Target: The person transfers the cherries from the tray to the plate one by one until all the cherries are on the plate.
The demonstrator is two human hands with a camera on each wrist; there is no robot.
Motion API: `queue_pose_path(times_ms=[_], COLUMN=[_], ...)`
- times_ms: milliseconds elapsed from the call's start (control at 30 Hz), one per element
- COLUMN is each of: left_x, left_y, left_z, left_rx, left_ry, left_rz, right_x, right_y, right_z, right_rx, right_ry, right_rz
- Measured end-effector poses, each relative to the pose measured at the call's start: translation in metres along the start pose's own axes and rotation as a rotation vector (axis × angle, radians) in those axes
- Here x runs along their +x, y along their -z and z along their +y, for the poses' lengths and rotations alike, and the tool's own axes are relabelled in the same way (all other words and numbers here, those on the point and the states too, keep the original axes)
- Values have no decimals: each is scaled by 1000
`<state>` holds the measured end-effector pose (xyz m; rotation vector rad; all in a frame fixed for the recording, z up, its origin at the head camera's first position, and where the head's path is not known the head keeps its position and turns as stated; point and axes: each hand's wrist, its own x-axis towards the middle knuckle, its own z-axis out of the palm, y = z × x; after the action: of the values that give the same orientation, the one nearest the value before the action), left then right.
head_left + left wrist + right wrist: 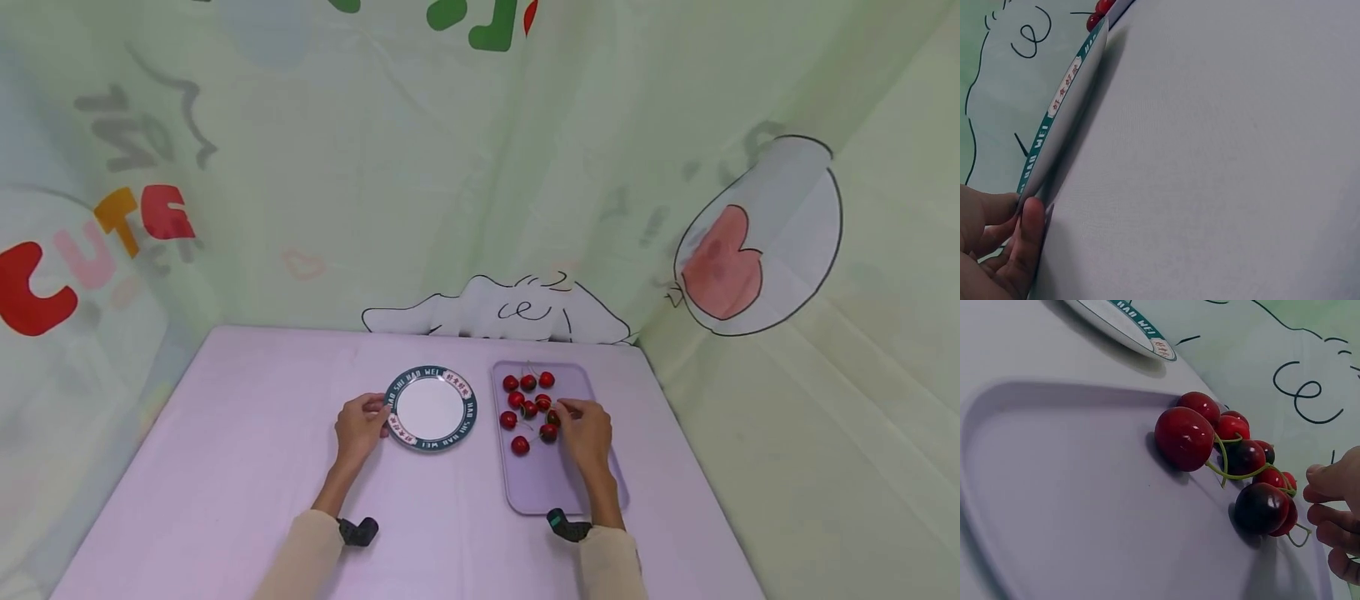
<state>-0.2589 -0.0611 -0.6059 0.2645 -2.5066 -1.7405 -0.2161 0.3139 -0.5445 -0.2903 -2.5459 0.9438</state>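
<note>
A round white plate (431, 408) with a dark green lettered rim is at the middle of the table. My left hand (360, 429) pinches its left edge, thumb above and fingers beneath. In the left wrist view the plate (1063, 119) is seen nearly edge-on, with a shadow under it. Several dark red cherries (520, 446) with green stems lie on the far part of a purple tray (540, 483). Over the tray's right side, my right hand (587, 432) has loosely bent fingers beside the nearest cherries (1261, 509). No cherry shows between those fingertips in the right wrist view.
The table (247, 467) has a pale pink-lilac cover. A printed curtain (420, 183) hangs close behind it and along both sides. The tray's raised rim (501, 458) stands a short way right of the plate.
</note>
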Motion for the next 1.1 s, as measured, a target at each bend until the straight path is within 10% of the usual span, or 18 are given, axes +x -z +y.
queue_pose_path(times_ms=[567,1100], left_x=[-3,-5], left_y=[-1,-2], left_z=[-4,-6], left_rx=[-2,12], left_ry=[-13,-34], left_rz=[18,16], right_x=[15,8], right_y=[-22,1], right_z=[13,-16], right_rx=[-38,276], right_ry=[-91,-137], right_rz=[-46,-78])
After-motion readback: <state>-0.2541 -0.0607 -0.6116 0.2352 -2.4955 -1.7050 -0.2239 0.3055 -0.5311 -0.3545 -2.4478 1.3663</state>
